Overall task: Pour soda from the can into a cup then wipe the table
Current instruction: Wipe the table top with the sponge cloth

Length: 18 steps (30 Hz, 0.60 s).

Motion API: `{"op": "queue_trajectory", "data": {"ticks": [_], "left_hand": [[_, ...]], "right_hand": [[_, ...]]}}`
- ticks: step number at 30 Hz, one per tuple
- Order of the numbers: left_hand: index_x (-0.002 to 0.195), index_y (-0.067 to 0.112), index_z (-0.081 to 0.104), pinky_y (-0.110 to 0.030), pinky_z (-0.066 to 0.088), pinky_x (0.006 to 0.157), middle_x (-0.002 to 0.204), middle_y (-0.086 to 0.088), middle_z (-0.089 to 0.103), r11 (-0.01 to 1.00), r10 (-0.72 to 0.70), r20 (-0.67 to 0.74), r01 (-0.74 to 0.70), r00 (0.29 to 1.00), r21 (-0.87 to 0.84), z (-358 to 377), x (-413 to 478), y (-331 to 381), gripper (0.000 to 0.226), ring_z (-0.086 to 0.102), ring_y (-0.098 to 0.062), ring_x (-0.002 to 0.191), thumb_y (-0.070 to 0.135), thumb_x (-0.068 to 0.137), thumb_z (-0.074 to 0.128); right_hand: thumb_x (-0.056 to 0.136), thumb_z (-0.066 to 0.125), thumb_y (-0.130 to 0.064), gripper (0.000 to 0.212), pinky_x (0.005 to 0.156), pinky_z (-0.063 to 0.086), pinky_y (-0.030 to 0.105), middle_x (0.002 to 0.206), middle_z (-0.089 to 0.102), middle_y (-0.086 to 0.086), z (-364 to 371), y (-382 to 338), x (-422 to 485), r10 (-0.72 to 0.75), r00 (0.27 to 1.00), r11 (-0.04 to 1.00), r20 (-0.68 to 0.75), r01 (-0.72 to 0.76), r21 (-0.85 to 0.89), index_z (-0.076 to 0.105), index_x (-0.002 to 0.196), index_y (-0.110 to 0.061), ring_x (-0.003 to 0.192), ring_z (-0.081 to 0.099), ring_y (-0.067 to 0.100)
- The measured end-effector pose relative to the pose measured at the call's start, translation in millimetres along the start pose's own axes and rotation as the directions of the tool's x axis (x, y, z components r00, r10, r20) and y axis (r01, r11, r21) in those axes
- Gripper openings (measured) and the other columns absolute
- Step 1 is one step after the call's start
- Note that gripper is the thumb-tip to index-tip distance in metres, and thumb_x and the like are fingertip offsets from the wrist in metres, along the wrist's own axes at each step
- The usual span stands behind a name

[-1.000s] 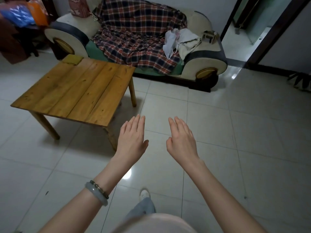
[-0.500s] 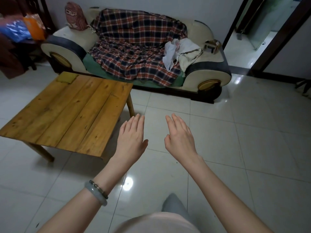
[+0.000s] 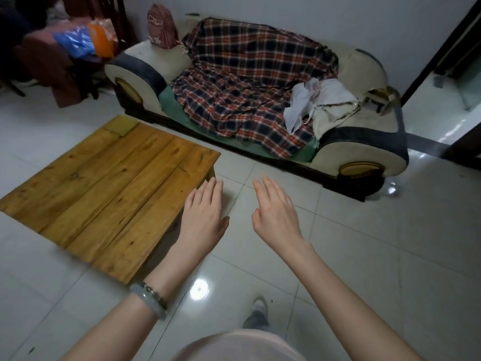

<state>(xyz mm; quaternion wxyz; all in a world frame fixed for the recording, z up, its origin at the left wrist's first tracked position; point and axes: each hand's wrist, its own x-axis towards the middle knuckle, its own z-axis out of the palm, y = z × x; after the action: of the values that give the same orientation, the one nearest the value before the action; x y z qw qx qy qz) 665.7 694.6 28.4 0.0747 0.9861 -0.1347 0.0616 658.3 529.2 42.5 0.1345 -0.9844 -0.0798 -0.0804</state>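
Both hands are held out flat, palms down, above the tiled floor [image 3: 364, 230]. The left hand [image 3: 203, 217] hovers by the near right corner of the wooden tabletop [image 3: 104, 188], its grip wide and holding nothing; a bracelet [image 3: 149, 298] circles that wrist. The right hand [image 3: 276, 214], further right of the tabletop, is likewise spread and bare. Beyond the tabletop stands a sofa [image 3: 364, 157] draped with a plaid blanket [image 3: 247, 87]. On the tabletop's far corner lies a yellowish patch [image 3: 121, 125], perhaps a cloth.

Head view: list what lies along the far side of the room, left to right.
Blue and orange plastic bags → small red patterned backpack on the sofa's arm → red and navy plaid blanket → crumpled white plastic bag → small box on the other arm → dark-framed doorway.
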Motion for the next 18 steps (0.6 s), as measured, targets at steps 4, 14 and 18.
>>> {"op": "queue_trajectory", "data": {"ticks": [4, 14, 18], "left_hand": [[0.149, 0.006, 0.017, -0.038, 0.015, 0.116, 0.156, -0.015, 0.022, 0.995, -0.098, -0.004, 0.098, 0.995, 0.028, 6, 56, 17, 0.083, 0.022, -0.027, 0.144, 0.031, 0.085, 0.064], [0.139, -0.001, 0.04, -0.046, 0.036, 0.106, 0.141, -0.021, 0.045, 0.948, -0.307, -0.016, 0.308, 0.951, 0.078, 29, 139, -4, 0.082, 0.046, -0.035, 0.13, 0.03, 0.072, 0.078], [0.141, 0.001, 0.036, -0.045, 0.032, 0.109, 0.144, -0.02, 0.042, 0.928, -0.363, -0.014, 0.363, 0.931, 0.087, 38, 169, -26, 0.083, 0.042, -0.033, 0.133, 0.031, 0.075, 0.076]], "right_hand": [[0.084, 0.053, -0.009, 0.063, 0.115, 0.023, 0.038, 0.149, 0.032, 0.015, -1, 41, 56, -0.088, 0.996, 0.996, 0.034, 0.087, 0.012, 0.031, 0.143, -0.009, 0.14, 0.026, 0.028], [0.088, 0.05, -0.01, 0.061, 0.116, 0.021, 0.036, 0.152, 0.028, 0.013, 25, 69, 170, -0.289, 0.949, 0.956, 0.128, 0.28, 0.083, 0.027, 0.144, -0.01, 0.142, 0.022, 0.025], [0.087, 0.049, -0.008, 0.06, 0.117, 0.02, 0.036, 0.151, 0.029, 0.015, 40, 65, 217, -0.349, 0.928, 0.936, 0.133, 0.338, 0.098, 0.028, 0.144, -0.009, 0.142, 0.023, 0.026]]}}
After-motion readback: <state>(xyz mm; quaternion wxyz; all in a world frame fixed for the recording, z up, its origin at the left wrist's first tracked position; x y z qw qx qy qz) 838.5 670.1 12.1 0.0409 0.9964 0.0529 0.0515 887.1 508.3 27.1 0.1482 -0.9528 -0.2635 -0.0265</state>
